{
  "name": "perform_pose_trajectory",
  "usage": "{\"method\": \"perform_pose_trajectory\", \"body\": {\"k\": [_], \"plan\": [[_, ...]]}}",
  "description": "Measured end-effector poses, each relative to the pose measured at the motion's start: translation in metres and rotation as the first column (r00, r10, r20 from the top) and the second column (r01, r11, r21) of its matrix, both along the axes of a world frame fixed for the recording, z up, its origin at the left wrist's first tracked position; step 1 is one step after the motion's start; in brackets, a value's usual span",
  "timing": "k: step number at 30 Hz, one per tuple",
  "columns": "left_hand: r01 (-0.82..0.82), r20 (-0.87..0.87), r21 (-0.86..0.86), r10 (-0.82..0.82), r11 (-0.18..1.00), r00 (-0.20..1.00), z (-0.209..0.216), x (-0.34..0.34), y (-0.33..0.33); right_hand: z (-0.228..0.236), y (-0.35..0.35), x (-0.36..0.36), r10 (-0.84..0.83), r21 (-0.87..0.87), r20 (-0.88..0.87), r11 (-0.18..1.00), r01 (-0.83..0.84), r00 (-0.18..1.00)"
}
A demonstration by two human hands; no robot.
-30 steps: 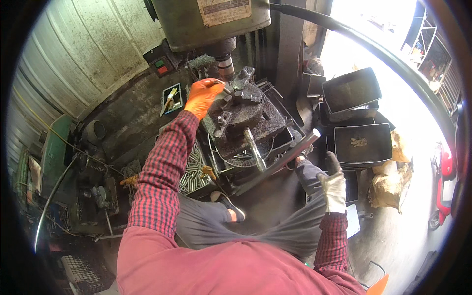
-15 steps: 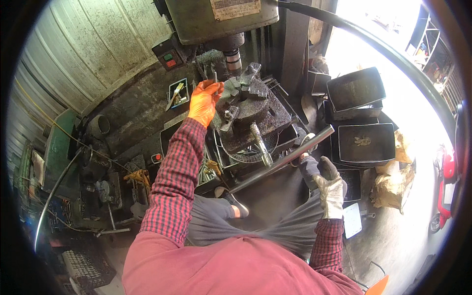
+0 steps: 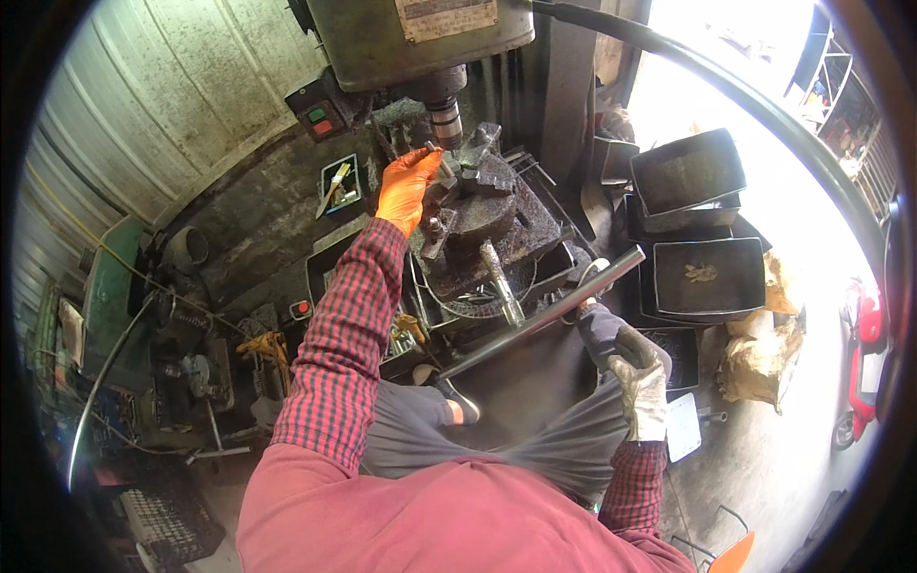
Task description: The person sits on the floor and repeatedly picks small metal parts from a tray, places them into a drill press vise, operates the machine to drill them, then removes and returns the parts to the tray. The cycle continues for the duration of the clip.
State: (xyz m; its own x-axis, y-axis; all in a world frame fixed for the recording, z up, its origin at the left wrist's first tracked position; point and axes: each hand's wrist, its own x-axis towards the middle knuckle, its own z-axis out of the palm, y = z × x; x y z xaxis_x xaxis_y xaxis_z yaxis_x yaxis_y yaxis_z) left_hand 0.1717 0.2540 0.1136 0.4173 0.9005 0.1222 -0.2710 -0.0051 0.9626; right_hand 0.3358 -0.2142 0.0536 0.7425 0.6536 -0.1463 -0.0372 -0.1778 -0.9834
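Observation:
My left hand, in an orange glove, is closed with its fingertips pinched around a short metal rod, mostly hidden by the fingers. It is beside the jaws of a dark, grimy chuck on the machine's table, just below and left of the spindle of a green drill press. Over my right thigh hangs my right hand in a pale work glove with dark fingertips. Its fingers are loosely curled, thumb apart, and nothing shows in them. A metal handle sticks out toward me from the chuck.
A long shiny bar slants across in front of my knees. To the left are a switch box and a small tray with a brush. Black bins stand at the right, beside a crumpled tan sack.
My left hand has moved slightly right, toward the chuck jaws, and the rod in it shows less. The fingers of my right hand have curled a little more. The view has shifted slightly.

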Motion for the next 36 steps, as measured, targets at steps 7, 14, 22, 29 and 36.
{"method": "perform_pose_trajectory", "body": {"k": [7, 14, 22, 29, 36], "plan": [[0.047, -0.197, 0.169, -0.013, 0.984, 0.98, 0.003, 0.002, -0.001, 0.033, 0.025, -0.027, 0.009, -0.08, -0.021, 0.997, -0.01, 1.0], [0.241, -0.569, 0.555, 0.152, 0.796, 0.808, 0.006, -0.002, -0.001, 0.123, 0.079, -0.071, 0.47, -0.139, 0.776, 0.778, -0.613, 0.421], [0.23, -0.605, 0.468, 0.12, 0.853, 0.787, 0.012, 0.001, -0.003, 0.067, 0.126, -0.054, 0.613, -0.549, 0.712, 0.79, -0.273, 0.343], [0.232, -0.6, 0.404, 0.065, 0.885, 0.797, 0.011, 0.001, 0.002, 0.044, 0.126, -0.139, 0.723, 0.269, -0.071, 0.677, -0.685, 0.687], [0.239, -0.595, 0.437, 0.08, 0.867, 0.8, 0.007, 0.001, 0.006, 0.094, 0.108, -0.015, 0.381, -0.301, 0.916, 0.861, -0.411, 0.125]]}}
